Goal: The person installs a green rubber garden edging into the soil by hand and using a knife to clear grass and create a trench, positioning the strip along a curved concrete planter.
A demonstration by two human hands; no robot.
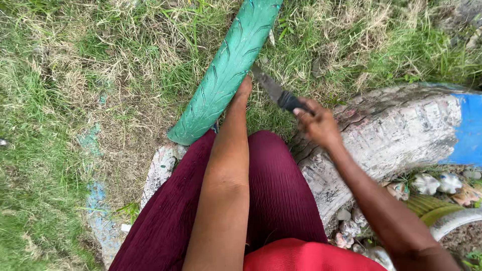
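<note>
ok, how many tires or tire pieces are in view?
3, maybe more hidden. Green painted tire strip under the left hand; white and blue tire beside the right hand; pale tire rim at lower right, cut off.

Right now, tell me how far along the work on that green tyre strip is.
Done: the green tyre strip is already painted and lies on the grass. In hand: the left hand touches its edge while the right hand holds a knife with its blade at that edge. Left: no finished cut is visible; the strip looks whole.
</note>
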